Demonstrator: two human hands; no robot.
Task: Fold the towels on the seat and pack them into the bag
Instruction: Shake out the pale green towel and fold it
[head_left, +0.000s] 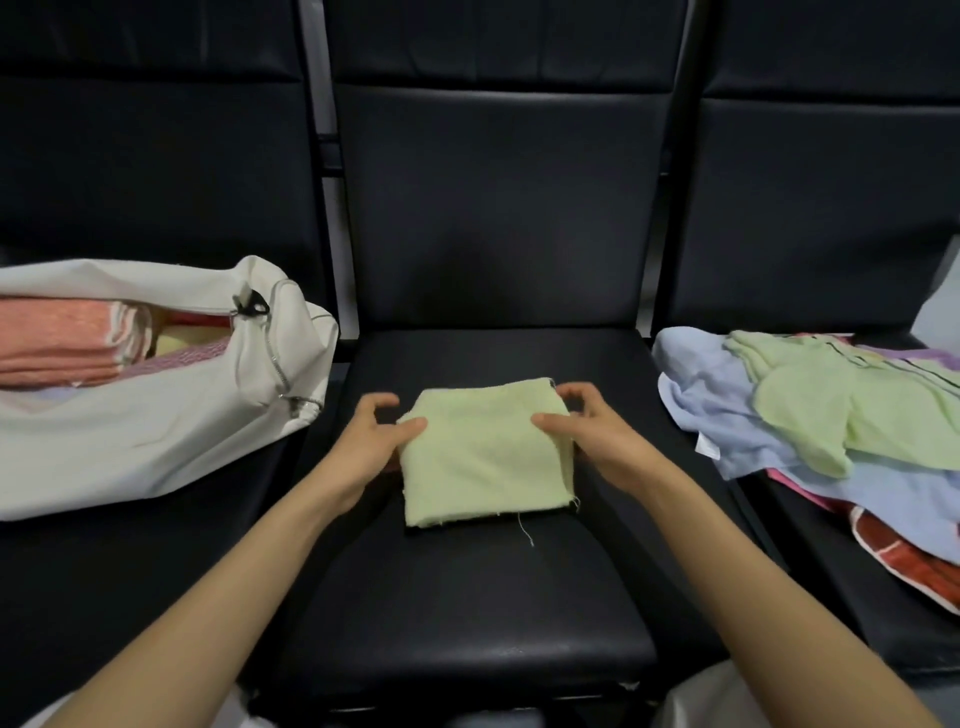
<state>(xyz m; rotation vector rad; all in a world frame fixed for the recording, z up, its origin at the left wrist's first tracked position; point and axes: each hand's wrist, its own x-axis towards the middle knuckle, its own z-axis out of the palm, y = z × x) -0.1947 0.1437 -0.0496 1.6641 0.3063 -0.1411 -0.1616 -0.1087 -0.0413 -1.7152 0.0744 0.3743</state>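
Note:
A folded pale yellow-green towel (485, 457) lies on the middle black seat (467, 597). My left hand (371, 434) grips its left edge, thumb on top and fingers curled beside it. My right hand (582, 431) grips the right edge the same way, thumb lying on the cloth. A white zip bag (171, 415) lies open on the left seat, with folded pink and yellow towels (67, 338) inside. A loose heap of unfolded towels (810, 415), blue, green, purple and red, lies on the right seat.
Black padded backrests (498, 208) rise behind all three seats, with metal dividers between them. A loose thread hangs from the towel's front edge. A light-coloured thing shows at the far right edge (940, 306).

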